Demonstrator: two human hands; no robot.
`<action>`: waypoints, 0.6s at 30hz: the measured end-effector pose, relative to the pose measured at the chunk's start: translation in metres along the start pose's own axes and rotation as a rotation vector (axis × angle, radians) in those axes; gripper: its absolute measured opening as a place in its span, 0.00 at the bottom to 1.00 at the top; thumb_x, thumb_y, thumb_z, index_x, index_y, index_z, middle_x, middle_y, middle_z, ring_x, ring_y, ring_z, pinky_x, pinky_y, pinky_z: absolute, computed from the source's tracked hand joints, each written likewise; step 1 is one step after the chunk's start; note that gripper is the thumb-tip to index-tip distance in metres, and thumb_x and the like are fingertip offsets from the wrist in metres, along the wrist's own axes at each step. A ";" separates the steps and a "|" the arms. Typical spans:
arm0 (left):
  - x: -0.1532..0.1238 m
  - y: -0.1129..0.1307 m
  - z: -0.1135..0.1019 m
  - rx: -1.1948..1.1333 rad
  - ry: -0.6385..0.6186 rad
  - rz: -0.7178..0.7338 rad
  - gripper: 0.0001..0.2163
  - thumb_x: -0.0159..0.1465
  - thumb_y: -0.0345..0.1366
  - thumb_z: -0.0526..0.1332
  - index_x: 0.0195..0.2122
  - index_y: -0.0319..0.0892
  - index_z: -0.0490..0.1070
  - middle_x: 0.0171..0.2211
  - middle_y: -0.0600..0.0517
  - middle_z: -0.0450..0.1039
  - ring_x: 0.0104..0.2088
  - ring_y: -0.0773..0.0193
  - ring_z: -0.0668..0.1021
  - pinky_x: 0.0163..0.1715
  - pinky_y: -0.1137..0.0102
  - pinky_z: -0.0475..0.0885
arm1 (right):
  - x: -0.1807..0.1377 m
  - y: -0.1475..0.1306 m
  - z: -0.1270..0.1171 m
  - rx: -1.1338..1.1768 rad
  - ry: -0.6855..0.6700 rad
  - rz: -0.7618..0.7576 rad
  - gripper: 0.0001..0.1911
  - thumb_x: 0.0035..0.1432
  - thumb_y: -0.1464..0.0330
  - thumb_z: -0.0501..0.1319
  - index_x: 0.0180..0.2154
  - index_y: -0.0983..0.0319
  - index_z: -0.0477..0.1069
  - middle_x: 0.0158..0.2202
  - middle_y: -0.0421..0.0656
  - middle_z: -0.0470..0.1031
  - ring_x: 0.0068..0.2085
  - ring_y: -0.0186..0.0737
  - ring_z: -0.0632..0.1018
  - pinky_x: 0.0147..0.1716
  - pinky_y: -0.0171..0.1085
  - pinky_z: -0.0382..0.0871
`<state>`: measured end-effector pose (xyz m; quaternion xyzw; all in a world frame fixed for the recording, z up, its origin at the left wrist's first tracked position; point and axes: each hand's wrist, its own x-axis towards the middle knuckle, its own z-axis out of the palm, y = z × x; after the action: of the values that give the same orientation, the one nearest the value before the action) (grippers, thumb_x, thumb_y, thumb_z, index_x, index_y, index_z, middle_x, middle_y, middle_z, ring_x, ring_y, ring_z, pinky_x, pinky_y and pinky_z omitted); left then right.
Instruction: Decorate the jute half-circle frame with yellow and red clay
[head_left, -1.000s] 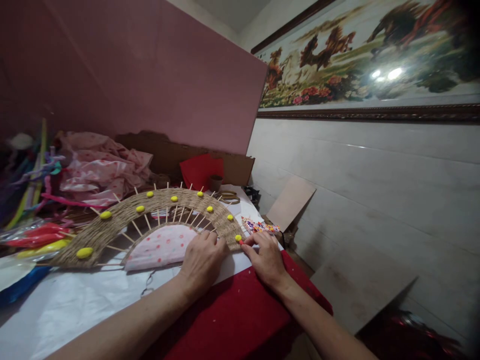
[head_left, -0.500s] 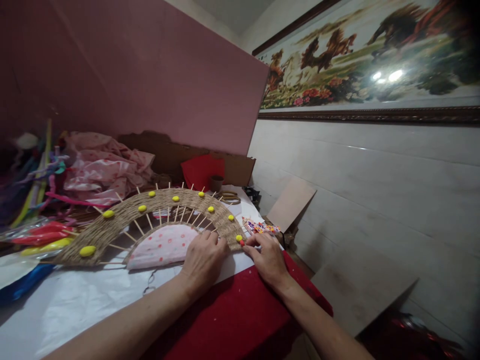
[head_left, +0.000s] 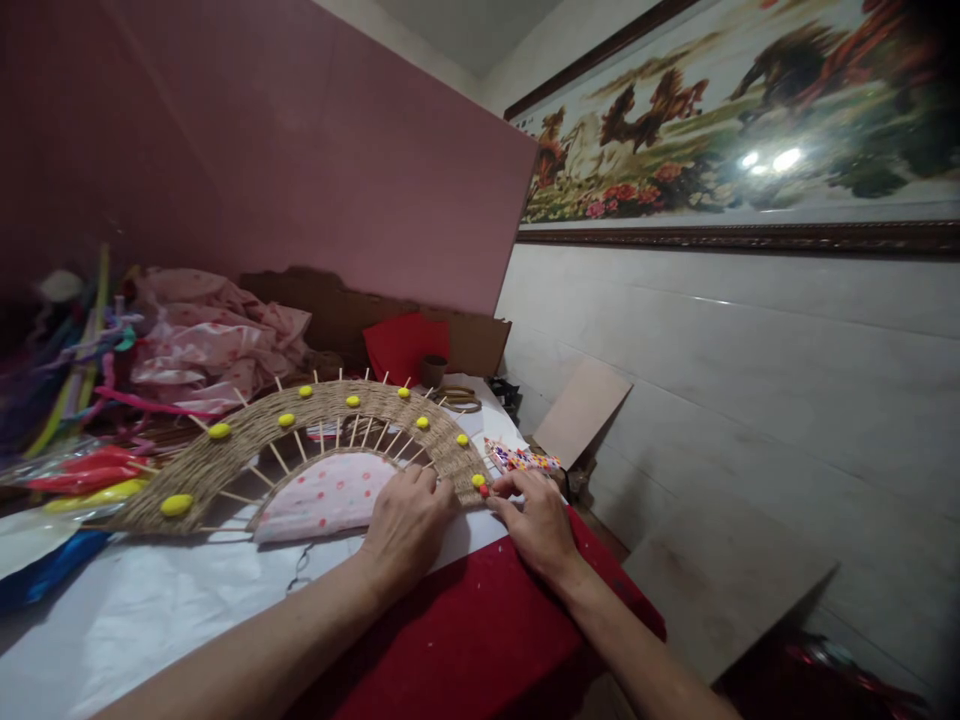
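A half-round fan (head_left: 259,445) woven of brown cord over thin wooden sticks lies on the table. Several flattened yellow clay dots (head_left: 352,402) are spaced along its band, and a pink dotted fabric half-circle (head_left: 334,493) fills its centre. My left hand (head_left: 411,525), fingers curled, rests at the fan's lower right inner side, its fingertips hidden. At the right end of the band, my right hand (head_left: 536,515) has thumb and forefinger pinched at a small red clay ball (head_left: 484,490). That ball sits against the last yellow dot, by the band's edge.
Beyond the right hand lies a colourful patterned packet (head_left: 521,457). Scissors (head_left: 457,400), a small brown cup (head_left: 433,371) and red sheets (head_left: 401,345) stand behind the fan. Crumpled pink fabric (head_left: 217,330) and bagged clay (head_left: 94,468) are at left. Red cloth (head_left: 442,640) covers the near edge.
My right fingertips have shifted slightly down and right, so more of the red ball shows beside the yellow dot. My left hand has stayed in place.
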<state>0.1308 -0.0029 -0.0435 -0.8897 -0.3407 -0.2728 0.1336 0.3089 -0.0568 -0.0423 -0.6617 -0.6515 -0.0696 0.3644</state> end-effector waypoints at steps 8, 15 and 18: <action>0.000 -0.001 0.003 0.010 0.032 0.012 0.02 0.59 0.31 0.58 0.30 0.41 0.70 0.28 0.48 0.69 0.31 0.56 0.70 0.27 0.65 0.60 | 0.006 -0.003 0.003 -0.030 0.003 -0.003 0.07 0.52 0.69 0.64 0.24 0.60 0.69 0.28 0.39 0.74 0.35 0.41 0.72 0.37 0.37 0.57; -0.001 0.000 0.000 0.000 0.022 0.014 0.03 0.59 0.31 0.57 0.31 0.41 0.70 0.28 0.48 0.70 0.31 0.56 0.70 0.28 0.66 0.60 | 0.002 0.000 0.000 -0.019 0.030 -0.080 0.05 0.53 0.71 0.62 0.26 0.59 0.70 0.29 0.40 0.74 0.36 0.42 0.71 0.38 0.38 0.58; -0.001 0.000 -0.001 -0.004 0.026 0.017 0.03 0.59 0.31 0.57 0.31 0.41 0.70 0.28 0.48 0.70 0.31 0.56 0.70 0.28 0.65 0.60 | 0.003 0.000 0.000 -0.056 0.037 -0.119 0.05 0.54 0.71 0.62 0.26 0.60 0.69 0.29 0.40 0.73 0.37 0.42 0.71 0.38 0.39 0.57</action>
<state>0.1297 -0.0033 -0.0434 -0.8892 -0.3308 -0.2841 0.1385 0.3095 -0.0547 -0.0407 -0.6302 -0.6809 -0.1216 0.3528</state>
